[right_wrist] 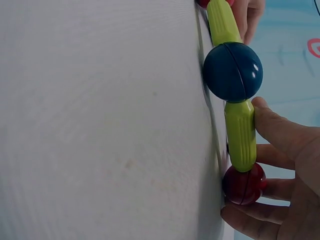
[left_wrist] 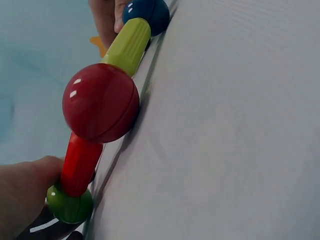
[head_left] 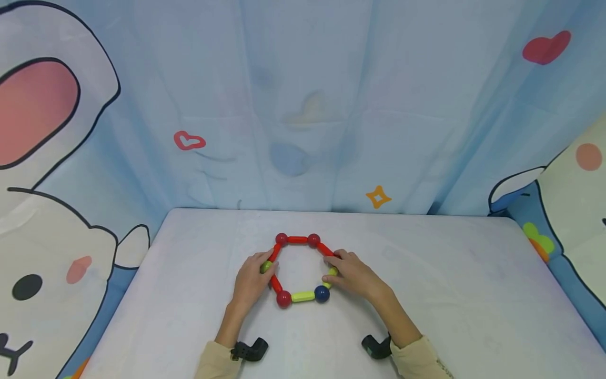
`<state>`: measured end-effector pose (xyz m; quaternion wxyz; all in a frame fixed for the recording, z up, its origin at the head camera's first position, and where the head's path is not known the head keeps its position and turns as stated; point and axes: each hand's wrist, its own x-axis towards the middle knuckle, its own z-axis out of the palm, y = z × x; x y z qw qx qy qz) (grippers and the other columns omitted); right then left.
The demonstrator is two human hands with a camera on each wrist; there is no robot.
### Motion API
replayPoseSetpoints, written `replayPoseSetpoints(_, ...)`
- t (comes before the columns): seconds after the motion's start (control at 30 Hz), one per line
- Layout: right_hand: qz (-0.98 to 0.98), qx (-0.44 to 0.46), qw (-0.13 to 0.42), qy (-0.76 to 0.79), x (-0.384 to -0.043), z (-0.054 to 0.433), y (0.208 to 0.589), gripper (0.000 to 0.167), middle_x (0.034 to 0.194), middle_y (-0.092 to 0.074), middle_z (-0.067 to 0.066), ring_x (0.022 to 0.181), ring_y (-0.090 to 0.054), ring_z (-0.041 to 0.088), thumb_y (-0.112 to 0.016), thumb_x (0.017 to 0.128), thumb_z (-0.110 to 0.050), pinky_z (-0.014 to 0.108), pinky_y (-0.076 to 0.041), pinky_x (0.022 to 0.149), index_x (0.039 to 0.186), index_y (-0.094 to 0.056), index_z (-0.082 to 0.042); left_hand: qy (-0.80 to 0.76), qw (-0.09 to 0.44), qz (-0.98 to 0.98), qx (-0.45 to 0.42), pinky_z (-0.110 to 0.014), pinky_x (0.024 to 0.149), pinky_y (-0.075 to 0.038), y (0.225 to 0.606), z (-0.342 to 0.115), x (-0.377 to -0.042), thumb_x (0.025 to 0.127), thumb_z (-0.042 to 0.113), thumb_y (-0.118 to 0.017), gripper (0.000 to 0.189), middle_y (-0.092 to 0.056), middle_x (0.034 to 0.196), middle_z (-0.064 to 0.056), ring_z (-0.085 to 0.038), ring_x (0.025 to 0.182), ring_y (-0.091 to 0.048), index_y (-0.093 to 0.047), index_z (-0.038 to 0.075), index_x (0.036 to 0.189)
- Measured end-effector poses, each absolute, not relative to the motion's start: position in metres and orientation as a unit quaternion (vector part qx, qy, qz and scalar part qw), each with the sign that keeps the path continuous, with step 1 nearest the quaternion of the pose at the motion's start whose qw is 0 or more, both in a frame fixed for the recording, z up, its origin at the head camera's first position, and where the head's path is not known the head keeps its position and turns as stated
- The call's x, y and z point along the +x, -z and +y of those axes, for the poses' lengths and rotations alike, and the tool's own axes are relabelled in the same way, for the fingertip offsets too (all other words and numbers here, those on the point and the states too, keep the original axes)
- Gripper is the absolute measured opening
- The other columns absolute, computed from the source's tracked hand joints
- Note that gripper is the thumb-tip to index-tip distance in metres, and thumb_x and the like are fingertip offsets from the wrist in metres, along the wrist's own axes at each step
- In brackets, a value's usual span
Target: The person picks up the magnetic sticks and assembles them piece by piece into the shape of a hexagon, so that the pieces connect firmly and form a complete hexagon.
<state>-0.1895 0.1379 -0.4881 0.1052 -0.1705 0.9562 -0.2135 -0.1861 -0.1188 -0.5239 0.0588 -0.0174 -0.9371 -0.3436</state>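
Note:
A six-sided ring of toy building rods and balls lies on the table, seen whole in the head view. Two red balls and a red rod (head_left: 298, 240) form its far side. Its near side is a front red ball (head_left: 284, 299), a lime rod (head_left: 303, 297) and a blue ball (head_left: 322, 293). My left hand (head_left: 251, 281) holds the left corner, thumb and fingers around the green ball (left_wrist: 70, 204). On the right, my right hand (head_left: 357, 276) grips the corner, thumb against another lime rod (right_wrist: 241, 137) and fingers behind the right-hand red ball (right_wrist: 244, 184).
The white table (head_left: 473, 295) spreads out on both sides of the ring. Behind it hangs a blue curtain (head_left: 307, 63) with cartoon prints. Black wrist cameras sit on both wrists, near the table surface.

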Motion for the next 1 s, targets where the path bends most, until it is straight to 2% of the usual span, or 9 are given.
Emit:
replayPoseSetpoints(0.13,0.956,-0.172,0.105,0.215,-0.1895,0.1384,0.4878,0.053,0.126,-0.057,0.014,0.110,-0.053,0.026,-0.073,0.084,-0.038,0.046,-0.052,0.094,0.129,-0.062,-0.011,0.339,0.085,-0.937,0.013,-0.021,0.063,-0.044,0.5256,-0.1140,-0.1898,0.091,0.035,-0.066,0.042,-0.068,0.098,-0.004,-0.013,0.079,-0.055,-0.064,0.015,0.128)
replayPoseSetpoints(0.23,0.954,-0.172,0.108,0.220,-0.1899,0.1383,0.4875,0.054,0.125,-0.058,0.013,0.107,-0.053,0.025,-0.075,0.083,-0.038,0.043,-0.053,0.092,0.128,-0.063,-0.011,0.335,0.099,-0.937,0.022,-0.018,0.058,-0.038,0.5262,-0.1123,-0.1917,0.091,0.033,-0.066,0.038,-0.067,0.090,-0.003,-0.012,0.071,-0.051,-0.067,0.014,0.124)
replayPoseSetpoints(0.43,0.956,-0.163,0.110,0.219,-0.1903,0.1359,0.4887,0.055,0.122,-0.058,0.013,0.103,-0.052,0.023,-0.077,0.081,-0.038,0.039,-0.054,0.087,0.127,-0.064,-0.012,0.336,0.105,-0.936,0.018,-0.019,0.058,-0.038,0.5249,-0.1126,-0.1916,0.091,0.027,-0.066,0.033,-0.068,0.092,-0.004,-0.012,0.071,-0.053,-0.069,0.013,0.120)
replayPoseSetpoints(1.0,0.956,-0.147,0.116,0.228,-0.1887,0.1323,0.4883,0.057,0.121,-0.058,0.014,0.105,-0.053,0.023,-0.078,0.080,-0.036,0.041,-0.055,0.089,0.128,-0.062,-0.010,0.346,0.094,-0.934,0.013,-0.018,0.058,-0.040,0.5273,-0.1142,-0.1899,0.091,0.028,-0.066,0.034,-0.065,0.090,-0.003,-0.011,0.071,-0.051,-0.068,0.014,0.122)
